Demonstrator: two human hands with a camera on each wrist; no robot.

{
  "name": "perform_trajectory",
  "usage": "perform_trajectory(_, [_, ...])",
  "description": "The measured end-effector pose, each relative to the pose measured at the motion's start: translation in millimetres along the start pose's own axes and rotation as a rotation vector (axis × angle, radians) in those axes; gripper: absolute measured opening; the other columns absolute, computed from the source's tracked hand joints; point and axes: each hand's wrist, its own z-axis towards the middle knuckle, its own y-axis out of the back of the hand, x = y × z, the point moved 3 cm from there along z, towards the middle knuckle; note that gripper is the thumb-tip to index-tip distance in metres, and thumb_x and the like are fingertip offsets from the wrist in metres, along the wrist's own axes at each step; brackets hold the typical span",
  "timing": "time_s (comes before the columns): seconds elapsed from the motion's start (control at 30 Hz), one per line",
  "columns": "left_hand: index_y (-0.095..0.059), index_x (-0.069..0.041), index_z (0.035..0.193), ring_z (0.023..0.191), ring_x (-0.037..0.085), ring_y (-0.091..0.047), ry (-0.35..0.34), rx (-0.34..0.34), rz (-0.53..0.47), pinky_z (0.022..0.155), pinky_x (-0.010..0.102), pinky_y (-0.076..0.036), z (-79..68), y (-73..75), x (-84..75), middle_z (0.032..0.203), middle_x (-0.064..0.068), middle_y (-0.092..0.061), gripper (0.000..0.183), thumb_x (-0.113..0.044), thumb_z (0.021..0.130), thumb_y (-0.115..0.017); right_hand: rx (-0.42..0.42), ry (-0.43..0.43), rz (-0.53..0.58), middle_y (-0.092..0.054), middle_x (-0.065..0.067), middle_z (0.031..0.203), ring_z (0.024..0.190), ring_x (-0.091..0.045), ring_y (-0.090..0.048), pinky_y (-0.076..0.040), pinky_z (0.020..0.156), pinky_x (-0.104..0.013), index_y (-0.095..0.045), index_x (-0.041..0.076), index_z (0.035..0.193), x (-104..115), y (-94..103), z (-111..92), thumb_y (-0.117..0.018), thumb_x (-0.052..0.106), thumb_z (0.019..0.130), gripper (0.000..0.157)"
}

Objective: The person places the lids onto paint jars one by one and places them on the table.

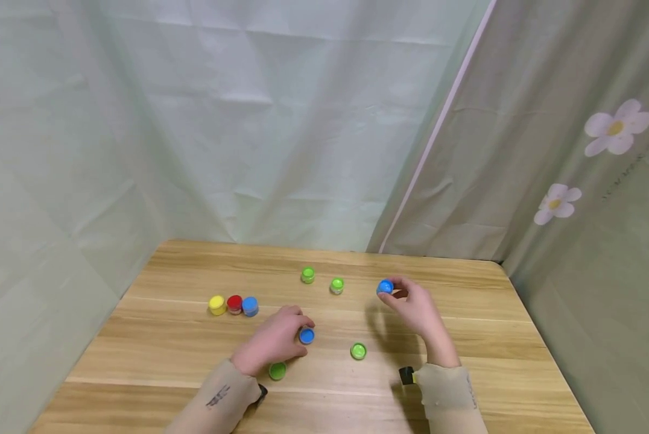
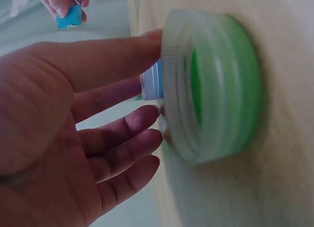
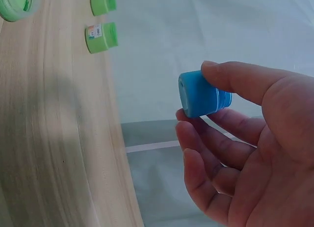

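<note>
My left hand [image 1: 274, 340] pinches a small blue lid [image 1: 306, 336] at the table surface, between thumb and index finger; its other fingers are loosely bent. In the left wrist view, a green lid [image 2: 225, 89] with a translucent rim stands in front and partly hides the blue lid [image 2: 153, 82]. My right hand [image 1: 415, 308] holds a small blue jar [image 3: 198, 94] above the table by thumb and fingertips. The jar's narrower neck shows no lid. Two green jars [image 1: 337, 286] [image 3: 101, 37] stand left of the right hand.
Yellow [image 1: 217, 305], red [image 1: 234, 304] and blue [image 1: 250, 306] jars stand in a row at the left. Another green lid [image 1: 359, 351] lies between the hands. Beyond the wooden table [image 1: 194, 374] hang pale curtains [image 1: 303, 120].
</note>
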Motion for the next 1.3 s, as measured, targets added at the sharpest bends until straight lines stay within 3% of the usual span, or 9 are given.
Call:
perform_trajectory(0.17, [-0.079,-0.01,0.114,0.096,0.019,-0.055,-0.019,-0.029,0.079,0.089,0.043,-0.055,5.6,-4.9,1.0,0.104,-0.001,-0.062,0.032,-0.019,0.086,-0.092,0.003,0.022,0.002,-0.074,-0.009,0.119,0.108,-0.028,-0.069,-0.06,0.086,-0.043,-0.07,0.006,0.13,2,-1.3,1,-0.082,0.025,0.098,0.039])
perform_trajectory(0.27, [-0.078,-0.009,0.109,0.095,0.02,-0.058,-0.019,-0.049,0.045,0.089,0.044,-0.056,7.0,-4.5,1.7,0.102,0.001,-0.065,0.025,-0.015,0.088,-0.09,0.011,0.027,0.001,-0.074,-0.007,0.116,0.106,-0.026,-0.069,-0.06,0.085,-0.041,-0.071,0.007,0.129,3,-3.1,1,-0.082,0.025,0.098,0.038])
perform_trajectory(0.4, [-0.075,-0.007,0.114,0.093,0.019,-0.06,0.021,-0.096,-0.123,0.085,0.042,-0.057,5.0,2.5,1.7,0.103,0.001,-0.068,0.027,-0.008,0.089,-0.087,0.028,0.037,-0.009,-0.073,-0.005,0.114,0.105,-0.025,-0.068,-0.059,0.084,-0.039,-0.072,0.009,0.129,7,-7.8,0,-0.082,0.027,0.097,0.038])
perform_trajectory(0.5, [-0.073,-0.009,0.119,0.093,0.017,-0.062,0.04,-0.186,-0.269,0.081,0.036,-0.056,2.7,14.2,-1.5,0.105,-0.004,-0.069,0.032,-0.006,0.09,-0.085,0.041,0.064,-0.01,-0.073,-0.003,0.113,0.105,-0.025,-0.069,-0.059,0.084,-0.038,-0.072,0.009,0.129,11,-11.0,-1,-0.083,0.029,0.097,0.04])
perform_trajectory(0.67, [-0.073,-0.013,0.121,0.099,0.02,-0.068,-0.045,-0.404,-0.466,0.082,0.037,-0.057,-0.8,37.7,-13.4,0.106,-0.006,-0.073,0.038,-0.005,0.087,-0.087,0.068,0.131,0.015,-0.073,0.001,0.11,0.102,-0.022,-0.069,-0.058,0.083,-0.037,-0.073,0.012,0.128,23,-17.3,-5,-0.083,0.029,0.096,0.037])
perform_trajectory(0.8, [-0.073,-0.018,0.133,0.107,0.018,-0.068,-0.105,-0.506,-0.594,0.086,0.044,-0.057,-4.3,49.3,-22.8,0.116,-0.007,-0.076,0.044,-0.012,0.092,-0.086,0.107,0.197,0.07,-0.073,0.003,0.11,0.102,-0.017,-0.068,-0.059,0.084,-0.036,-0.072,0.014,0.131,35,-24.9,-9,-0.082,0.028,0.098,0.037])
perform_trajectory(0.97, [-0.072,-0.014,0.133,0.115,0.019,-0.064,-0.158,-0.546,-0.773,0.09,0.038,-0.055,-7.3,57.9,-32.6,0.128,0.005,-0.075,0.039,-0.013,0.095,-0.083,0.136,0.217,0.132,-0.072,0.003,0.113,0.106,-0.017,-0.067,-0.058,0.085,-0.033,-0.068,0.013,0.137,47,-31.8,-14,-0.078,0.032,0.101,0.041])
perform_trajectory(1.1, [-0.069,-0.009,0.128,0.112,0.023,-0.065,-0.16,-0.571,-0.889,0.087,0.03,-0.053,-10.0,61.4,-33.6,0.13,0.015,-0.074,0.036,-0.007,0.095,-0.082,0.156,0.236,0.141,-0.072,0.004,0.113,0.107,-0.018,-0.067,-0.059,0.086,-0.033,-0.07,0.011,0.131,52,-34.0,-15,-0.077,0.031,0.102,0.036])
perform_trajectory(1.3, [-0.068,-0.012,0.138,0.106,0.027,-0.066,-0.125,-0.581,-0.917,0.085,0.027,-0.053,-11.2,61.1,-29.8,0.132,0.008,-0.075,0.043,-0.008,0.097,-0.079,0.211,0.33,0.131,-0.073,0.005,0.112,0.107,-0.017,-0.069,-0.061,0.086,-0.034,-0.069,0.014,0.132,54,-35.1,-18,-0.076,0.028,0.103,0.033])
